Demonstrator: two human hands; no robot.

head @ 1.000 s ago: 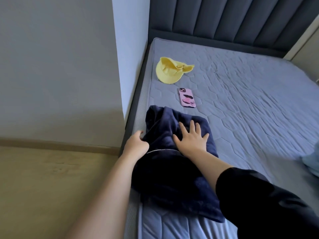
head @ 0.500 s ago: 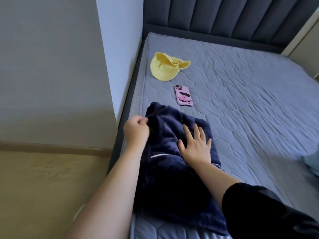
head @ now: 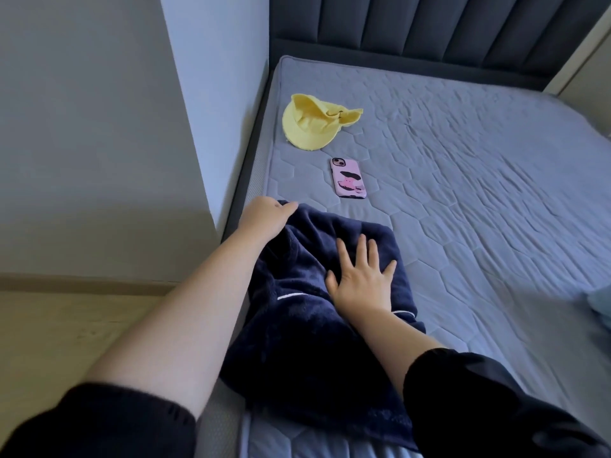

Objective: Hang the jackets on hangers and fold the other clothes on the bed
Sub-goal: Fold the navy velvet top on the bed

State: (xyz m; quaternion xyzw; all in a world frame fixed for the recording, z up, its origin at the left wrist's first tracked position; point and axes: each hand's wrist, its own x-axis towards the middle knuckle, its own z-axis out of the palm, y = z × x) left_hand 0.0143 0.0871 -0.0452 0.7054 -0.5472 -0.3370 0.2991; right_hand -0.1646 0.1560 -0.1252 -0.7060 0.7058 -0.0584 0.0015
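Note:
A dark navy fleece garment point(head: 297, 328) with thin white piping lies folded on the near left part of the grey quilted mattress point(head: 479, 200). My left hand point(head: 266, 216) grips the garment's far left corner, fingers curled around the fabric. My right hand point(head: 362, 276) lies flat on top of the garment with fingers spread, pressing it down. Both arms come in from the bottom, with black sleeves pushed up.
A yellow cap point(head: 314, 122) and a pink phone point(head: 348, 178) lie on the mattress beyond the garment. A white wall point(head: 215, 94) runs along the bed's left side. The dark padded headboard point(head: 429, 24) stands at the back. Pale blue fabric point(head: 600, 302) shows at the right edge.
My left hand has moved up the garment's left edge to its far corner and closed on it. My right hand has stayed flat on top.

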